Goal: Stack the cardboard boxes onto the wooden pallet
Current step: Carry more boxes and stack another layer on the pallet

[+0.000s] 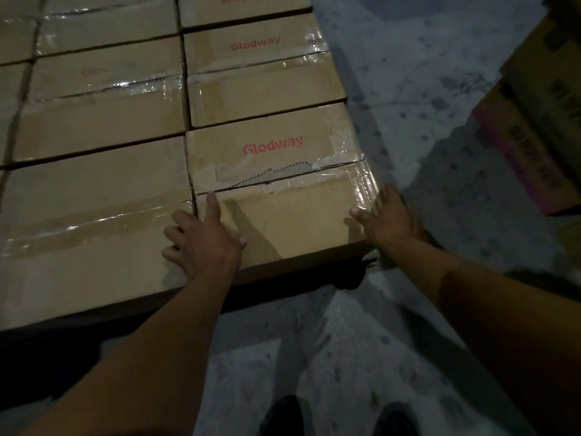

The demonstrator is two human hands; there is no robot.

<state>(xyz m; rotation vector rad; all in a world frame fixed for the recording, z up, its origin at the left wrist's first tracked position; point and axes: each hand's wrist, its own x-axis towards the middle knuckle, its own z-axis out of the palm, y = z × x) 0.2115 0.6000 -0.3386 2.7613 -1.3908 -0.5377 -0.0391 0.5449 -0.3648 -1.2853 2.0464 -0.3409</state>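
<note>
Spreading its fingers, the left hand [204,243] presses atop the Glodway cardboard box [298,215]. The right hand [388,215] lies flat against its side.

Speckled grey floor [408,89]; taped boxes [103,121] in rows; printed cartons [534,136] right.

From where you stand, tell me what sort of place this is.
Probably a warehouse or stockroom: taped cardboard boxes printed Glodway packed edge to edge in rows, more printed cartons piled at the right, and a bare, stained concrete floor.
</note>
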